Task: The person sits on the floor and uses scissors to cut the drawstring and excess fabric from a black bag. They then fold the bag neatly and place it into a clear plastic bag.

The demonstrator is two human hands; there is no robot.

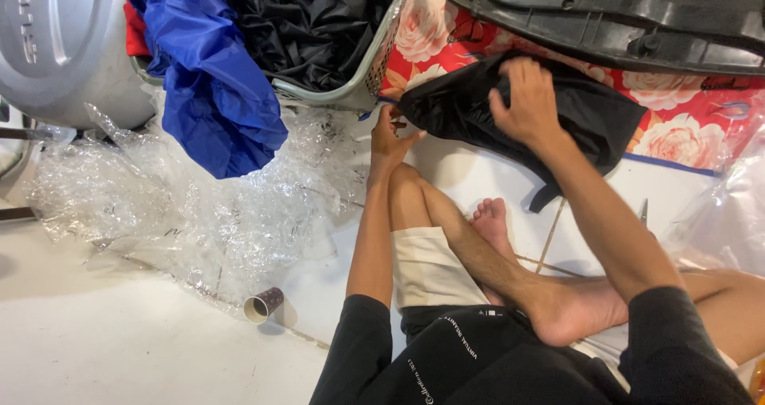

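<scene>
I sit cross-legged on a white tiled floor. A folded black garment [590, 118] lies in front of me, partly on a red flowered mat [685, 114]. My right hand [526, 98] presses flat on top of the garment, fingers spread. My left hand [390, 134] pinches the garment's near left corner between fingers and thumb.
A mesh basket [370, 74] at the back holds black cloth [311, 23] and a blue cloth [211, 86] spilling over its rim. Crumpled clear plastic sheets [183, 206] cover the floor at left. A small paper cup [263, 304] lies on its side. A grey vehicle panel [56, 46] and black seat [621, 15] stand behind.
</scene>
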